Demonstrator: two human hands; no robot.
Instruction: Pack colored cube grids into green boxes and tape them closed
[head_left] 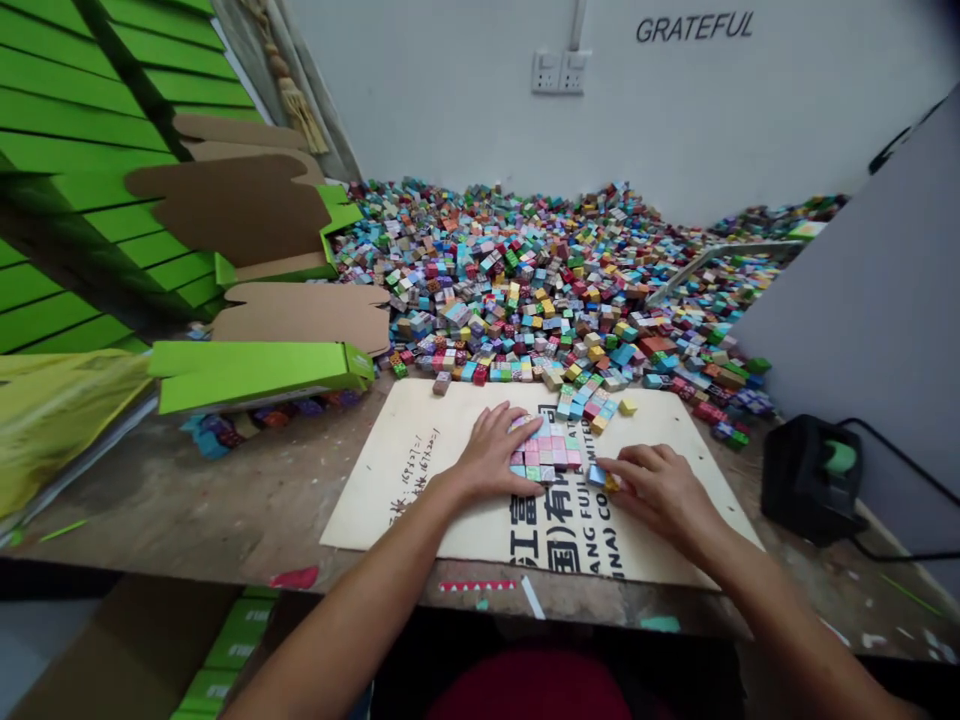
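Observation:
A flat patch of small patterned cubes (pixel 546 450), mostly pink with blue and green ones, lies on the cream cardboard sheet (pixel 465 520). My left hand (pixel 495 450) rests along the patch's left side, thumb and fingers spread apart around its edge. Just right of the patch, my right hand (pixel 660 490) pinches a few small cubes (pixel 598 475), blue and yellow, close to the cardboard. Its fingers partly hide them. A loose cluster of cubes (pixel 589 398) and a lone yellow cube (pixel 627 407) sit beyond the hands, near the sheet's far edge.
A large heap of colourful cubes (pixel 510 270) covers the back of the table. Green boxes with brown flaps (pixel 240 215) stand at left, before stacked green boxes (pixel 82 120). A narrow green box (pixel 255 377) lies nearer. A black tape dispenser (pixel 806 480) stands at right.

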